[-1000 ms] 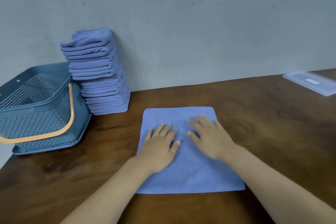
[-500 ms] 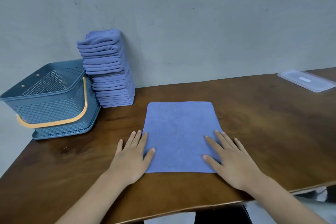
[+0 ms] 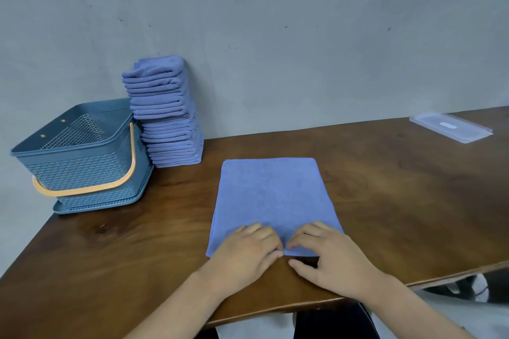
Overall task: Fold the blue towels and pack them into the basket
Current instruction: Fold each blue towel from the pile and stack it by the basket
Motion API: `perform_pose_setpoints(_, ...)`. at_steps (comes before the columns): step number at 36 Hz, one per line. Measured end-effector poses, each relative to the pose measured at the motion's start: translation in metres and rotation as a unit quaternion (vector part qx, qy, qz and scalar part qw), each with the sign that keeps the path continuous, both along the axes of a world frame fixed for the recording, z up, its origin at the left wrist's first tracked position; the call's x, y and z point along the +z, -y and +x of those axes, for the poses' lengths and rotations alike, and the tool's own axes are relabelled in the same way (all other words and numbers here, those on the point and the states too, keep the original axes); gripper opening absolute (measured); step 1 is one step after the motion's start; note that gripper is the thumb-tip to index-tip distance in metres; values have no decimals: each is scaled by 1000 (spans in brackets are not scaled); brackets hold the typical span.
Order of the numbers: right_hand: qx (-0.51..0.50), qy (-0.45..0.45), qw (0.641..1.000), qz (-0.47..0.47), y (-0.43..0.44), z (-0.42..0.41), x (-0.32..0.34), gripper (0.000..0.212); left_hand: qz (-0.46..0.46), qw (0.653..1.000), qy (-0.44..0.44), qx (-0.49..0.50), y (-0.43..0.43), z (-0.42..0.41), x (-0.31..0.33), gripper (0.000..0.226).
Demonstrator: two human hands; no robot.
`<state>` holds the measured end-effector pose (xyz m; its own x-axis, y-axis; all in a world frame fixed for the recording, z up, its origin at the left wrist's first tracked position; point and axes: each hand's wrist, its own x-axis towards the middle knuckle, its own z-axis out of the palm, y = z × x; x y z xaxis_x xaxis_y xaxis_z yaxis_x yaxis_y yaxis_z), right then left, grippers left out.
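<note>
While the blue towel (image 3: pixel 271 195) lies flat on the worktop (image 3: pixel 399 201), its near edge is pinched by the curled left hand (image 3: pixel 248 253) and right hand (image 3: pixel 334 261); the basket (image 3: pixel 82 170) is placed far left.

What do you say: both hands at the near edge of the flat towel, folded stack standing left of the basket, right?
One error: the head view shows the folded stack standing right of the basket, not left. The left hand and right hand are at the near edge of the flat towel.
</note>
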<state>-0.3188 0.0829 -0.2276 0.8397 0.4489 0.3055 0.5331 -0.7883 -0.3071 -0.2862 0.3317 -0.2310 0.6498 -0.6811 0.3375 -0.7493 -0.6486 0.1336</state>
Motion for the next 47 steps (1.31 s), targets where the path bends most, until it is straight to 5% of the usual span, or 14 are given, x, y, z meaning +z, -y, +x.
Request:
perform_pose_setpoints(7, -47, 47, 998, -16, 10, 8, -6, 15, -12, 999, -17, 40, 8, -6, 2, 28)
perform_pose_setpoints(12, -61, 24, 998, -21, 37, 8, -7, 21, -7, 996, 54, 64, 17, -2, -8, 32)
perform_pose_setpoints(20, -112, -98, 974, 171, 69, -4, 15, 26, -79, 987, -55, 128, -72, 5, -4, 16)
perform_pose_setpoints(26, -113, -142, 935, 306, 62, -2, 28, 18, -226, 942, -194, 155, -86, -5, 22, 16)
perform_pose_setpoints(36, -144, -145, 859, 469, 51, 62, 69, 16, -431, 852, -260, 145, -61, 50, 80, 11)
perform_pose_setpoints(41, -163, -171, 837, 494, 52, 123, 70, 24, -459, 817, -300, 179, -51, 113, 92, 30)
perform_pose_setpoints(45, -212, -192, 826, 486, 54, 182, 52, 60, -456, 794, -326, 235, -41, 172, 80, 42)
perform_pose_setpoints(47, -241, -214, 828, 459, 55, 209, 41, 60, -443, 782, -339, 280, -36, 200, 66, 50)
